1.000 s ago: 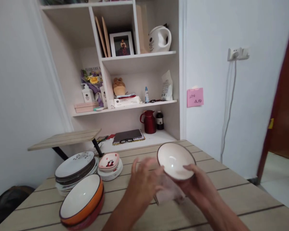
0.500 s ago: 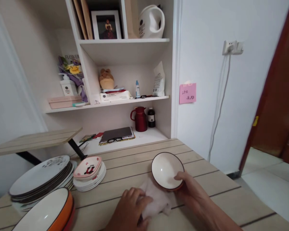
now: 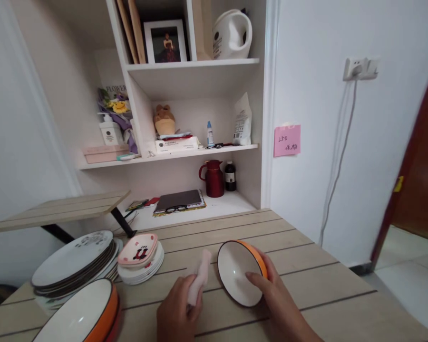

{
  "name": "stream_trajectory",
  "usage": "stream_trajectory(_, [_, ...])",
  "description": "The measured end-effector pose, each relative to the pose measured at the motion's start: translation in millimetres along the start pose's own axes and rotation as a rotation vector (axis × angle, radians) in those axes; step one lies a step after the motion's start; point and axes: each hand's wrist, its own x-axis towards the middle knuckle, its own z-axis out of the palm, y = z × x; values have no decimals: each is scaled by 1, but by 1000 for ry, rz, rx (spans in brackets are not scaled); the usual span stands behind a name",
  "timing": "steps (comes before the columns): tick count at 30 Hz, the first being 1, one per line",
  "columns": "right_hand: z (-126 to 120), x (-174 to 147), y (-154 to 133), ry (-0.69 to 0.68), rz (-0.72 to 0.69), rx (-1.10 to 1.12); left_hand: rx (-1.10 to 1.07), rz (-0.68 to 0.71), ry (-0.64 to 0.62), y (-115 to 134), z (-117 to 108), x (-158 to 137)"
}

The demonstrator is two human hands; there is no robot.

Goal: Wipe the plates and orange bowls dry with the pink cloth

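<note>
The right hand (image 3: 273,289) grips a small bowl (image 3: 237,273) by its rim, thumb inside and fingers behind its orange outer side. The left hand (image 3: 178,304) is closed around a pale cloth (image 3: 199,280), just left of the bowl and apart from it.

Half a second ago the cloth lay spread on the counter (image 3: 235,227) beneath the left hand, close to the bowl; now it is bunched up and stands out of the fist. The bowl has tipped too: its white inside leans further to the left, and more orange shows on its right. So each hand now has one thing, and the bowl's hollow seems to lie open to the cloth.

Further left of the bowl, past the cloth, a square dish (image 3: 139,251) sits on small plates (image 3: 142,276). Farther left are a stack of large plates (image 3: 73,259) and, nearer the person, a large bowl (image 3: 76,313). Well beyond the small bowl, a red jug (image 3: 214,179) stands beside a dark bottle (image 3: 230,176).
</note>
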Motion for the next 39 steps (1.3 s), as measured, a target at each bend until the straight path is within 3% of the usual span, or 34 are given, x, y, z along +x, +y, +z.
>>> stream_trajectory(3, [9, 3, 7, -6, -11, -39, 98, 113, 82, 2, -2, 2])
stream_trajectory(6, [23, 14, 9, 10, -47, -42, 117, 155, 3, 6, -5, 0])
stream_trajectory(9, [46, 23, 13, 25, 24, 23, 85, 169, -57, 10, -5, 2])
stream_trajectory(13, [85, 21, 30, -41, 94, 54, 115, 161, 16, 6, -9, 10])
stream_trajectory(17, [111, 11, 52, -82, 113, 100, 124, 184, -160, -11, -24, 12])
stream_trajectory(22, [109, 5, 59, -139, 70, 195, -15, 122, -422, -18, -25, -4])
stream_trajectory(29, [101, 2, 61, -254, -74, 142, -36, -111, -365, -8, 1, -22])
stream_trajectory(39, [100, -6, 47, -322, -130, 52, -91, 178, -400, -2, -16, -6])
